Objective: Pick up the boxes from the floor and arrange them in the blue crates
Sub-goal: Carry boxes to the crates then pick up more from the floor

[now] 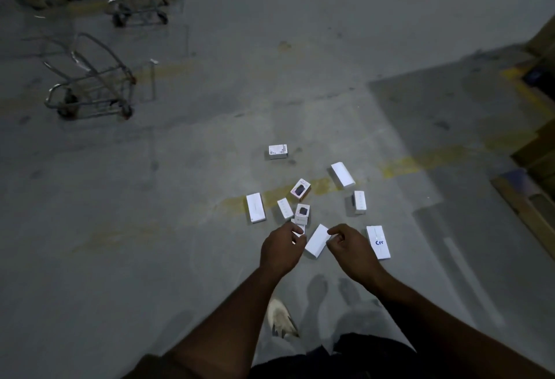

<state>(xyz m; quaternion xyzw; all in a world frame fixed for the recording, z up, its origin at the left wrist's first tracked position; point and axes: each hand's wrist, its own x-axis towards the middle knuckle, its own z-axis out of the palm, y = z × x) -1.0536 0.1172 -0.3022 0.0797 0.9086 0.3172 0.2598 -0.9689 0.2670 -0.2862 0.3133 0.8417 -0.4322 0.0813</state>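
Here our left hand (280, 251) and right hand (350, 251) hover loosely curled, each grip empty, flanking a white box (316, 242) on open floor (180, 198).

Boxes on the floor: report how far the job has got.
Done: nothing visible; no blue crate is in view and about ten boxes lie scattered on the floor. In hand: the left hand and right hand reach down on either side of a white box, fingers curled, not clearly gripping it. Left: all boxes, from the far box to the lettered box.
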